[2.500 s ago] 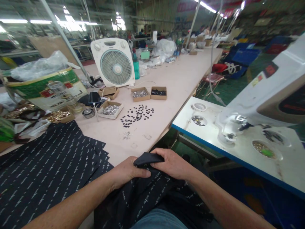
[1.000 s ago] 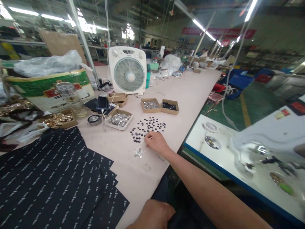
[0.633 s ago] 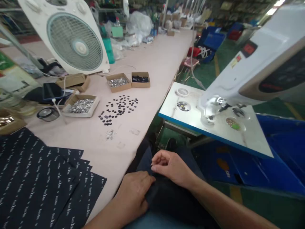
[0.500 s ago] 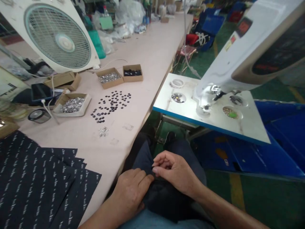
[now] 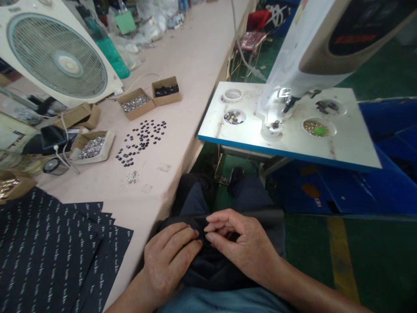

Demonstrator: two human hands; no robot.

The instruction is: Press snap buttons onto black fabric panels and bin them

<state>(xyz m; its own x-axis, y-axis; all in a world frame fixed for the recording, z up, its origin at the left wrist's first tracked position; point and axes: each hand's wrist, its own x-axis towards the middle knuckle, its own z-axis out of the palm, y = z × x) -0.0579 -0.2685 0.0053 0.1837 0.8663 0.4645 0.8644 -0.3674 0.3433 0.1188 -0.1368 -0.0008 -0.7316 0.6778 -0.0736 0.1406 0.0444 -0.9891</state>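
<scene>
On the lap lies dark fabric [image 5: 215, 269], below both hands. My left hand [image 5: 172, 256] rests on it with bent fingers closed on its edge. Just to the right, my right hand [image 5: 241, 243] has its thumb and forefinger brought together in a pinch; what is between the tips is too small to make out. On the table, black round snap pieces [image 5: 143, 139] are scattered beside a small heap of silvery pieces [image 5: 133, 177]. Patterned black fabric sheets [image 5: 48, 252] are stacked at the lower left.
A white press machine [image 5: 293, 65] stands over a white work plate [image 5: 237, 141] at the right. A fan [image 5: 68, 64], an open box of metal pieces [image 5: 93, 148] and a box of black pieces [image 5: 166, 90] stand on the table.
The view has shifted, so the machine's plate appears higher. More of the dark fabric shows across the lap. Both hands remain close together.
</scene>
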